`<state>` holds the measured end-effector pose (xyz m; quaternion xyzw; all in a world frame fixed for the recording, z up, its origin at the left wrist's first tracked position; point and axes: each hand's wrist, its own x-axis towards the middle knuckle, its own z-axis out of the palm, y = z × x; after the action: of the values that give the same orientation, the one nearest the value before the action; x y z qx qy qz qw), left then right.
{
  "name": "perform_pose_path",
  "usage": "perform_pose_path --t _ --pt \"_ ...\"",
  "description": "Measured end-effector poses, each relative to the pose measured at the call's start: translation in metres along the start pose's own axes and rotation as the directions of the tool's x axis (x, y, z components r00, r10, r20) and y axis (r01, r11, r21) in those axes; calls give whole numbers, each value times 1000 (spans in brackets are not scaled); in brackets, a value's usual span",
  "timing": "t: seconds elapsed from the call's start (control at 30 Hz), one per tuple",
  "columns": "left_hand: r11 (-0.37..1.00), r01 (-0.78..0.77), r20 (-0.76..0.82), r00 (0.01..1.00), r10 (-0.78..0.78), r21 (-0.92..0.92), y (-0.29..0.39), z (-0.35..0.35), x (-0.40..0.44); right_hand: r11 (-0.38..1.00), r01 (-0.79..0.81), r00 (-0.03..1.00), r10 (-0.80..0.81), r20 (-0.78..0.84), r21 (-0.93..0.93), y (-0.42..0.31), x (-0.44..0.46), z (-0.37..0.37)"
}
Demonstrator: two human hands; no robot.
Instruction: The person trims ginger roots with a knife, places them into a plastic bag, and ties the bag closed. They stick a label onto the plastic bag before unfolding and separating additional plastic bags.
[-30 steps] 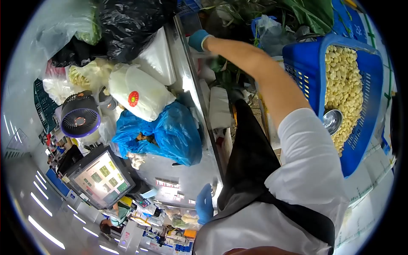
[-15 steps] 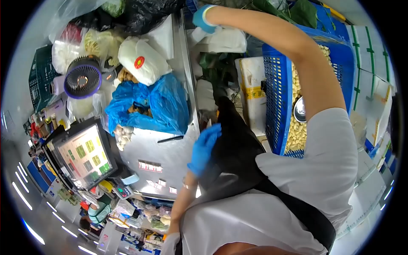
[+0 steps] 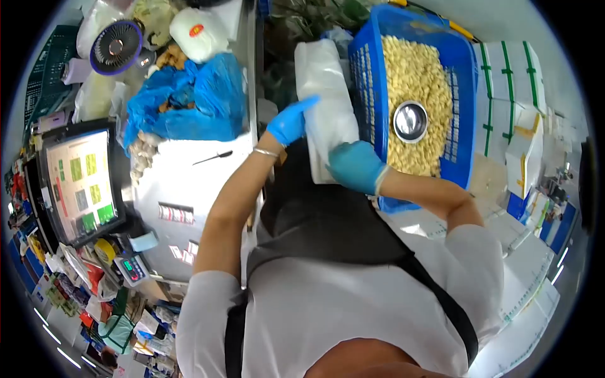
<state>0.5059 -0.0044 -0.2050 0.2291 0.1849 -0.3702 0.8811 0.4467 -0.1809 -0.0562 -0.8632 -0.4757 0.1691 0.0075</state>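
A stack of white, translucent plastic bags (image 3: 326, 94) hangs upright in front of the black apron. My right hand (image 3: 357, 166), in a teal glove, is closed on its lower right edge. My left hand (image 3: 293, 121), in a blue glove, touches the stack's left edge, with the index finger stretched across it. Right beside the stack stands a blue basket (image 3: 377, 107) full of pale, peeled cloves or kernels (image 3: 403, 69). A round metal scoop (image 3: 410, 121) lies on them.
On the metal counter (image 3: 165, 239) at left are a blue plastic bag (image 3: 217, 94), a pen (image 3: 213, 157), a fan (image 3: 116, 47), a screen (image 3: 80, 183) and a small device with a green display (image 3: 131, 269). White boxes (image 3: 513, 75) with green straps are stacked at right.
My right hand has come down from the top of the view with the white bag stack. My left hand has moved up to the stack's edge. The view has turned, showing more of the basket.
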Motion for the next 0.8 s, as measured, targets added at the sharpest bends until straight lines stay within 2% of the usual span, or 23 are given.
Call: perform_pose_path --t 0.07,0.1,0.13,0.17,0.2,0.23,0.27,0.3,0.4,0.43,0.5,0.53,0.6,0.63,0.67,0.7,0.73,0.77,0.8 --pt "985 -22 -78 996 36 171 -10 -2 -13 999 -33 999 33 15 -9 -35 -3 14" --pt "944 -60 -116 988 103 323 -16 -4 -30 972 46 999 -41 -25 232 -44 -13 17" --pt "880 -86 -145 974 173 468 -6 9 -49 880 131 991 -105 -81 458 -38 -12 20" --pt "846 -167 -87 966 242 507 -5 10 -60 729 214 977 -152 -152 650 -30 -10 21" --pt "804 -225 -57 951 305 551 -1 21 -76 654 -39 994 101 -36 755 -23 -10 -9" --pt "743 -243 -39 940 340 623 6 32 -92 486 -254 934 346 83 836 -16 -9 -39" --pt "676 -256 -19 928 371 691 11 40 -106 600 -242 827 538 -161 763 -1 -4 -26" --pt "589 -285 5 903 430 756 14 46 -117 413 -204 759 639 -123 888 8 3 -18" --pt "88 -320 190 738 648 944 14 67 -144 734 -161 695 559 -452 660 -3 27 2" --pt "-5 -200 153 735 660 980 14 76 -156 739 -134 674 557 -486 661 -13 30 -6" --pt "-67 -103 121 723 680 992 12 100 -182 779 -218 664 560 -496 588 -18 40 -12" --pt "-71 -80 108 727 678 994 10 105 -193 791 -263 658 566 -497 553 -21 43 -12" --pt "-78 -76 109 721 684 994 8 105 -212 776 -263 484 620 -618 573 6 58 -6" --pt "-80 -94 124 712 691 992 5 96 -220 773 -214 336 632 -698 597 33 70 0" --pt "-84 -111 138 703 698 990 3 87 -228 730 -271 295 684 -667 628 57 76 -3" --pt "33 -121 69 746 663 992 0 83 -240 763 -249 230 645 -729 596 88 87 -5" --pt "164 -111 -18 774 633 980 -7 77 -249 646 -193 227 762 -607 738 118 101 -5" --pt "288 -97 -97 801 591 953 -14 71 -259 685 -306 195 724 -661 660 144 113 -11" --pt "405 -79 -168 825 539 911 -19 69 -268 646 -364 216 759 -614 671 176 131 -7"
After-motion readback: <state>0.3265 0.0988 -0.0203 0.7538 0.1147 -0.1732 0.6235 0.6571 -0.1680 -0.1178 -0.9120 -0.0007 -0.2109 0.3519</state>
